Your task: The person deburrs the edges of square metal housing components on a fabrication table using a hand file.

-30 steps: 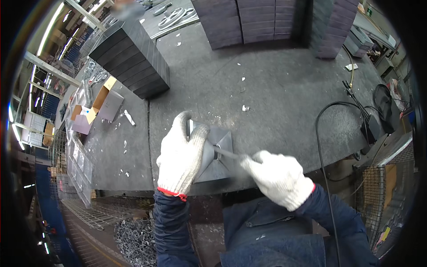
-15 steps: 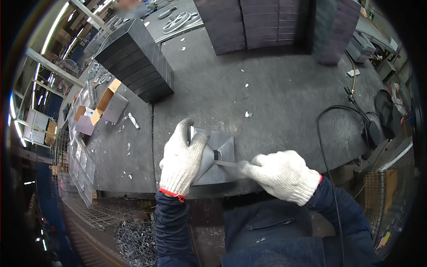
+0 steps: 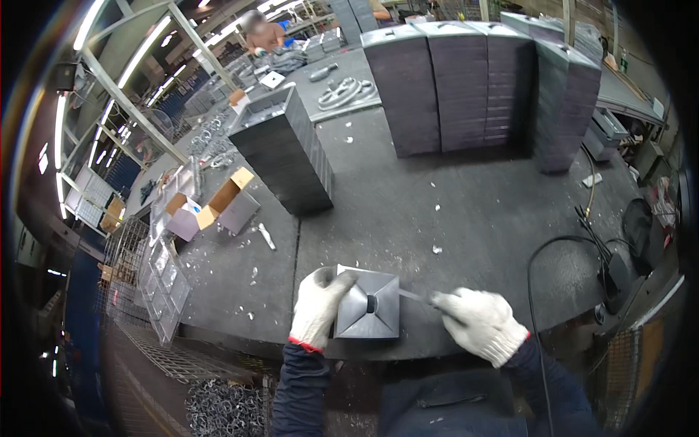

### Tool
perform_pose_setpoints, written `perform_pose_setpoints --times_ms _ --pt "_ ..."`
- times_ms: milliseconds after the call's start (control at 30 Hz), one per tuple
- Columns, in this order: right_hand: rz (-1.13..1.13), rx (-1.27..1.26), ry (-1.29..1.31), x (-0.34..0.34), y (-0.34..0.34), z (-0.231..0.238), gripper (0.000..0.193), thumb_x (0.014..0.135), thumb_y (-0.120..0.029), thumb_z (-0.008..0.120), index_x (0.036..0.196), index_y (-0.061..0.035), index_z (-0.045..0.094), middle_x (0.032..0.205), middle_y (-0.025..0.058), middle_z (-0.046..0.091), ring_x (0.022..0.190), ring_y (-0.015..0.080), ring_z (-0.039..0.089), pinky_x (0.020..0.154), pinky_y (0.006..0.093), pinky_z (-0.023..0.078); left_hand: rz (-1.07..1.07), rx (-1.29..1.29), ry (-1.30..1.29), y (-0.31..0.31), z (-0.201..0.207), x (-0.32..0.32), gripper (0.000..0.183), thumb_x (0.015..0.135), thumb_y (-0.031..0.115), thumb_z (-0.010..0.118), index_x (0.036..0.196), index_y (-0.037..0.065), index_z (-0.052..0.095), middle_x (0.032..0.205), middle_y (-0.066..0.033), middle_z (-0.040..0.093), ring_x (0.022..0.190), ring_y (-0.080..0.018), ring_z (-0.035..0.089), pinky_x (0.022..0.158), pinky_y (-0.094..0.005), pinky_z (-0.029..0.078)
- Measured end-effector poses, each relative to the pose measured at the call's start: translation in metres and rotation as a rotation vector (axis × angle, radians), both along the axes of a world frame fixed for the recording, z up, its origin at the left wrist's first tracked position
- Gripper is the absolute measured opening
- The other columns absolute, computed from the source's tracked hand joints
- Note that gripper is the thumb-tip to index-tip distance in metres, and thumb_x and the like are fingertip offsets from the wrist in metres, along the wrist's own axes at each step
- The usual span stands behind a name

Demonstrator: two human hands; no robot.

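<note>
A grey square piece [image 3: 383,321] with four sloped faces and a dark hole in the middle lies at the front edge of the table. My left hand [image 3: 314,309], in a white knit glove, grips its left side, thumb and fingers curled over the rim. In my gloved right hand [image 3: 483,325] is a thin flat blade-like tool [image 3: 413,295]. Its far end points left, close to the upper right side of the square piece. Whether it touches the piece I cannot tell. The tool's handle is hidden in my fingers.
A stack of dark trays [image 3: 280,160] stands at back left, taller stacks [image 3: 466,98] at back right. An open cardboard box [image 3: 237,211] and clear plastic trays [image 3: 164,291] sit left. A black cable [image 3: 534,291] loops at right. Metal clips [image 3: 222,408] lie below. Another person [image 3: 266,36] is far back.
The view has tilted up, showing more of the background. My right hand has drawn the tool away from the piece's central hole toward its right side. My left hand still grips the piece.
</note>
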State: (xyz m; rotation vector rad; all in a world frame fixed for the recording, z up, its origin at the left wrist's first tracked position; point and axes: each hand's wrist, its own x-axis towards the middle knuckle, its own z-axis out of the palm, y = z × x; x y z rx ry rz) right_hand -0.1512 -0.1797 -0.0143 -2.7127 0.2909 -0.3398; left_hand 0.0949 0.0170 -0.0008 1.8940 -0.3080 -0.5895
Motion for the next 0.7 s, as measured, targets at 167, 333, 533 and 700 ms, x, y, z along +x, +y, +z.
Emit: perform_pose_setpoints --times_ms 167,333,533,700 --pt "-0.113 0.352 -0.266 -0.032 -0.013 -0.009 0.029 0.091 -0.011 0.078 0.120 -0.0088 0.081 0.090 0.0125 0.076 0.082 0.0333 0.077 0.074 0.0421 0.063 0.437 -0.493 -0.348 0.018 0.093 0.022 0.040 0.095 0.021 0.081 0.126 -0.002 0.073 0.110 -0.0098 0.075 0.106 -0.0199 0.070 0.100 -0.0363 0.055" --pt "-0.182 0.437 -0.298 -0.039 -0.015 -0.031 0.027 0.089 -0.008 0.079 0.115 -0.0055 0.083 0.089 0.0152 0.078 0.081 0.0346 0.078 0.074 0.0413 0.063 0.218 -0.315 -1.099 -0.047 0.208 0.106 0.034 0.110 0.013 0.070 0.137 -0.007 0.072 0.123 -0.0117 0.079 0.108 -0.0187 0.074 0.097 -0.0325 0.059" --pt "-0.053 0.475 -0.262 -0.029 0.000 -0.035 0.027 0.089 -0.013 0.081 0.116 -0.0096 0.083 0.086 0.0126 0.076 0.077 0.0345 0.077 0.070 0.0435 0.062 -0.024 0.507 -1.431 -0.140 0.275 0.241 0.034 0.102 0.033 0.068 0.115 0.006 0.083 0.116 -0.0224 0.081 0.112 -0.0420 0.077 0.100 -0.0460 0.059" --pt "-0.159 0.502 -0.309 -0.034 -0.010 -0.046 0.025 0.088 -0.007 0.081 0.112 -0.0045 0.083 0.083 0.0153 0.076 0.075 0.0336 0.077 0.069 0.0412 0.062 -0.167 0.768 -1.361 -0.210 0.241 0.286 0.040 0.090 0.031 0.067 0.117 0.006 0.085 0.122 -0.0246 0.079 0.120 -0.0429 0.075 0.107 -0.0482 0.058"
